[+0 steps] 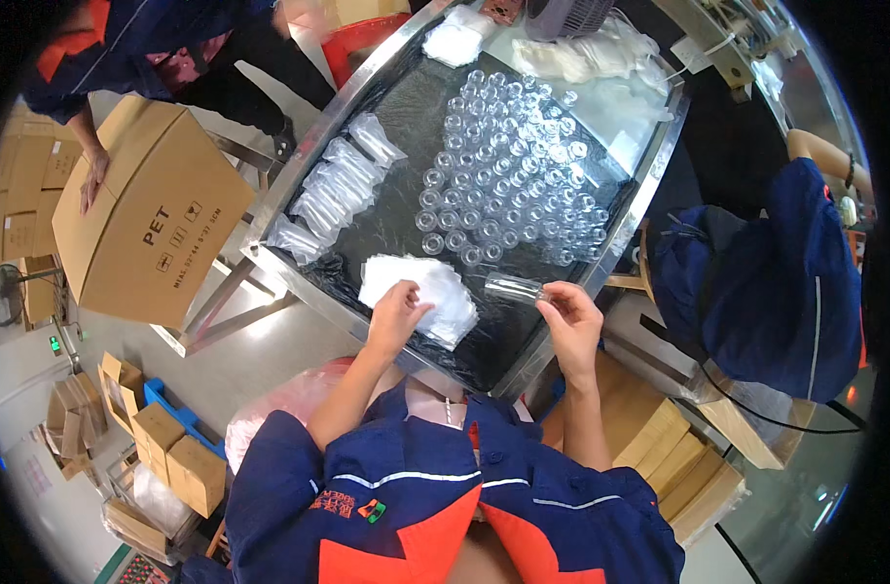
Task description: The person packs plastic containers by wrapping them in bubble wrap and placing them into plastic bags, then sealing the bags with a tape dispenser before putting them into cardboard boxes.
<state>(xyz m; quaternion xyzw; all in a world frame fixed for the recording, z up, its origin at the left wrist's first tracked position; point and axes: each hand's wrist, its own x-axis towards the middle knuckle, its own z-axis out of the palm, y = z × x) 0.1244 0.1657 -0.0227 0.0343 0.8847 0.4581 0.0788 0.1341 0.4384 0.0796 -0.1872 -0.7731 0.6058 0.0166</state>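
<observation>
My right hand [573,326] grips one end of a clear plastic tube-shaped bottle [513,288], which lies sideways above the dark table surface and points left. On the near side of the table, a stack of thin white translucent plastic bags [449,310] is fanned out. My left hand [396,317] is over this stack, its thumb and forefinger bent but apart, the fingertips at the top bags. Beyond my hands stand many clear bottles [503,161], crowded close together with their round ends up. Several bagged clear bottles [340,188] lie in a row along the left side.
A metal rim [304,161] frames the table. A co-worker's hand [94,177] rests on a large cardboard box [163,219] at left. Another person in dark blue [756,282] sits at right. At the far end are a dark fan [568,18] and plastic film [596,58].
</observation>
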